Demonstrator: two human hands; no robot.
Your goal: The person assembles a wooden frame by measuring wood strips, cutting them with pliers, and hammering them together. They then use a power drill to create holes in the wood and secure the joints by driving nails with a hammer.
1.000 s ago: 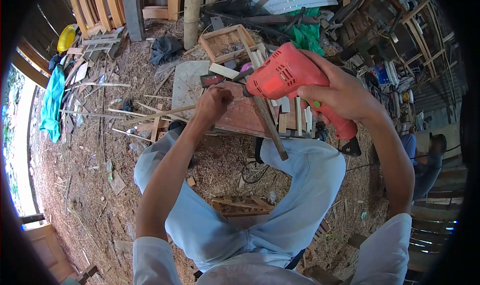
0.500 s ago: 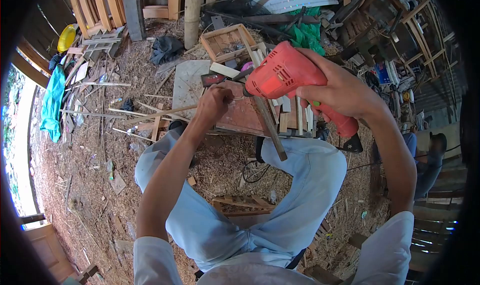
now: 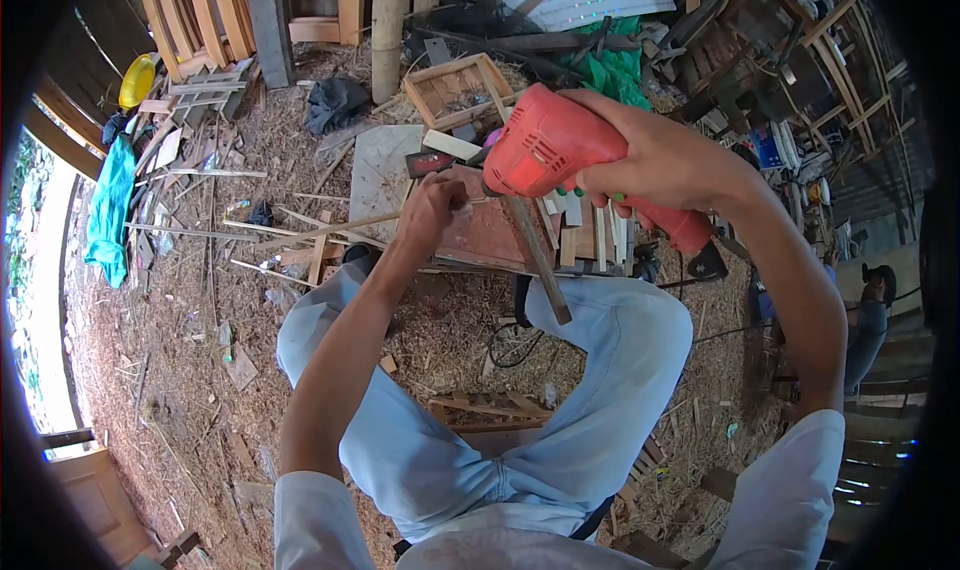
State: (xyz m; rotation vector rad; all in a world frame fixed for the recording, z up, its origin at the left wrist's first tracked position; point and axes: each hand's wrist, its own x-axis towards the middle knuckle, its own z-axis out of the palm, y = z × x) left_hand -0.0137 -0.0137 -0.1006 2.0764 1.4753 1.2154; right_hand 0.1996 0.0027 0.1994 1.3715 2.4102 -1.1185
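Note:
My right hand (image 3: 650, 160) is wrapped round the handle of a red power drill (image 3: 550, 145), whose front end points left and down over a reddish board (image 3: 480, 235). Just left of the drill's front, my left hand (image 3: 432, 208) has its fingers closed near the board; what they pinch is too small to make out. A thin wooden strip (image 3: 340, 229) reaches from the left up to that hand. Below the drill, a narrow wooden bar (image 3: 540, 265) lies slantwise across the board and past its near edge.
Behind the board are a wooden box frame (image 3: 425, 95) and a dark plastic bag (image 3: 333, 106). Wood shavings and offcuts cover the ground. A cable (image 3: 515, 345) lies between my legs. At the right edge sits another person (image 3: 868, 335).
The drill and my right hand have shifted slightly left. My left hand stays nearly in place, its fingers still closed. The view has moved a little.

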